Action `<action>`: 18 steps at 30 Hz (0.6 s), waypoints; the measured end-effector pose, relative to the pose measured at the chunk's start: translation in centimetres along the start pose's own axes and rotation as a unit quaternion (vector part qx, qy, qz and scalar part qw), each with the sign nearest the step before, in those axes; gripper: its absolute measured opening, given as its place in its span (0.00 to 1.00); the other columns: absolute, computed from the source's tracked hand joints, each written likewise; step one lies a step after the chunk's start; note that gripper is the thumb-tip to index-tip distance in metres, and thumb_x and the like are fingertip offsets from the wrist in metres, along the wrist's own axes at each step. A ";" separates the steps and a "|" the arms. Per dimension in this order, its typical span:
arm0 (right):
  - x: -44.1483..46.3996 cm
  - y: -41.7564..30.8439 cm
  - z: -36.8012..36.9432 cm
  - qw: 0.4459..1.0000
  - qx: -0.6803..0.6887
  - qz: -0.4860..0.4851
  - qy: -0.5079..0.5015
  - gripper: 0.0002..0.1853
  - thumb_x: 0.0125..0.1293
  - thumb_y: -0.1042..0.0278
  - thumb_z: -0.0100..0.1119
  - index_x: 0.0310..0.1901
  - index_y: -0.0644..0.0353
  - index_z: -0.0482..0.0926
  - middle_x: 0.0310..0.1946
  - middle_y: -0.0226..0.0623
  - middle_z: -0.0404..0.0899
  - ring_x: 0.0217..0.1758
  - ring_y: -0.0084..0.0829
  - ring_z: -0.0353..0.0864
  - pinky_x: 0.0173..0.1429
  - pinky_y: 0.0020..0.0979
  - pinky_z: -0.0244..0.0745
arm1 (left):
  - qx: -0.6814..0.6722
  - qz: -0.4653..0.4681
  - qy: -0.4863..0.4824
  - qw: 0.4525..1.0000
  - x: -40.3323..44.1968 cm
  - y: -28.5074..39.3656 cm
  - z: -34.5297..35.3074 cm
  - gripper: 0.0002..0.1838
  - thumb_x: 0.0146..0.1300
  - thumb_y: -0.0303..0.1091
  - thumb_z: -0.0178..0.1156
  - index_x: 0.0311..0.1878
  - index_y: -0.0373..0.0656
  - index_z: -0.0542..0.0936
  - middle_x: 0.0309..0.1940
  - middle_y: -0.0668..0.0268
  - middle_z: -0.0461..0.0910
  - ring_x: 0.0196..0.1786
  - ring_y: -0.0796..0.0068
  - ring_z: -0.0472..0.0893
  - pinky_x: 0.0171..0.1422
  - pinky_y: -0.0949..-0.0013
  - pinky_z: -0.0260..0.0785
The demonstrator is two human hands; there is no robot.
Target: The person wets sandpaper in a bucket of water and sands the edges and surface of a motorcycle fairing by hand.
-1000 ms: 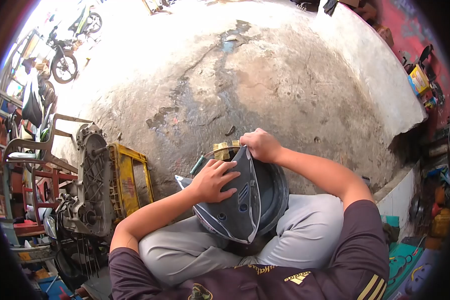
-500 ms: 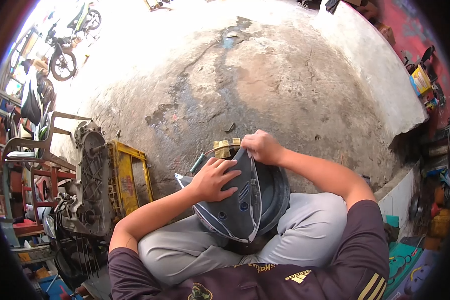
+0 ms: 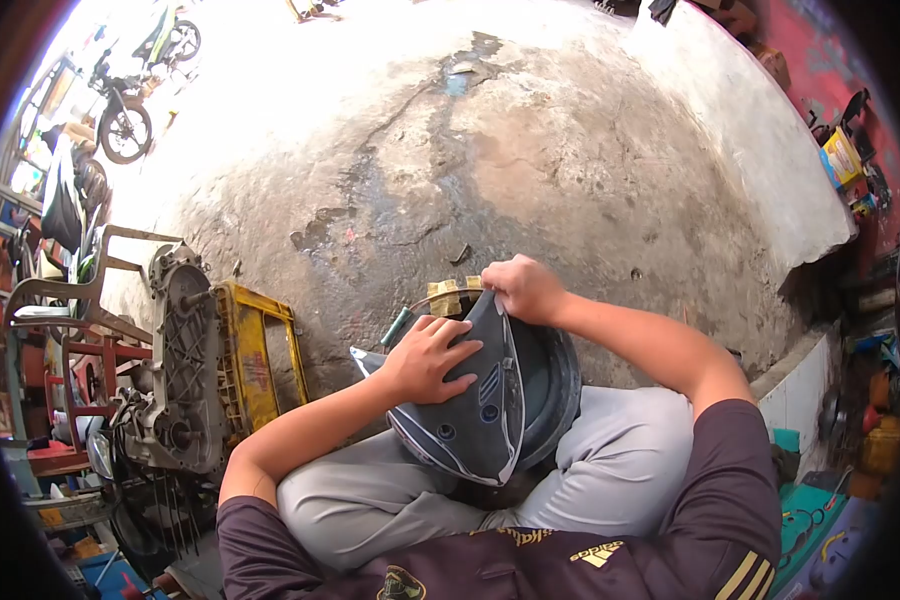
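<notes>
Pinching the far tip of the dark grey panel, the right hand has its fingers closed on it. Left hand: not clenched, fingers spread over the panel's face, beside that grip. Panel slopes from the pinch toward the wearer, over a round black basin. Yellowish blocks sit just beside the pinch; teal cylinder near the left fingertips, beyond the wrist

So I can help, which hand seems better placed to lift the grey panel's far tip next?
Probably the right hand, pinching that tip; the left hand lies spread on the grey panel.
</notes>
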State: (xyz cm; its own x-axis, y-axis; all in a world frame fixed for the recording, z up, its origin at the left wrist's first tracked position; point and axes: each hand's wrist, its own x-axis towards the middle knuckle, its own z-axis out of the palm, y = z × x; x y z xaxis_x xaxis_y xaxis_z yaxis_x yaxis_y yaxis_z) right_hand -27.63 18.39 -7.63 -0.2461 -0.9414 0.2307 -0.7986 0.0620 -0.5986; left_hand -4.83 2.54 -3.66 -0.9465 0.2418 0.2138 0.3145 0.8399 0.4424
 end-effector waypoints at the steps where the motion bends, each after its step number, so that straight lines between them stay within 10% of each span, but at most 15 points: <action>1: -0.3 -0.8 0.1 1.000 -0.004 -0.013 0.000 0.06 0.64 0.75 0.62 0.41 0.54 0.83 0.40 0.38 0.87 0.44 0.49 0.88 0.52 0.48 0.78 | -0.001 -0.001 0.000 1.000 0.0 0.0 0.0 0.29 0.59 0.48 0.77 0.63 0.50 0.88 0.63 0.56 0.80 0.63 0.54 0.82 0.71 0.51 0.72; 18: 0.1 0.8 -0.2 0.998 -0.029 -0.047 0.010 0.05 0.62 0.76 0.65 0.39 0.55 0.81 0.36 0.36 0.83 0.40 0.48 0.85 0.45 0.46 0.76 | 0.001 0.003 0.010 1.000 -0.1 -0.2 0.2 0.29 0.59 0.48 0.77 0.63 0.50 0.88 0.63 0.56 0.80 0.62 0.53 0.82 0.71 0.51 0.72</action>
State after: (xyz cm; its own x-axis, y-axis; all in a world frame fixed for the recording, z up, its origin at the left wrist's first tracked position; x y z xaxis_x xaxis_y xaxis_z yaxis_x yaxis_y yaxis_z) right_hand -28.41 18.43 -7.97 -0.1780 -0.9375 0.2991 -0.8490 -0.0074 -0.5284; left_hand -4.77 2.49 -3.95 -0.9429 0.2371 0.2338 0.3201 0.8390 0.4401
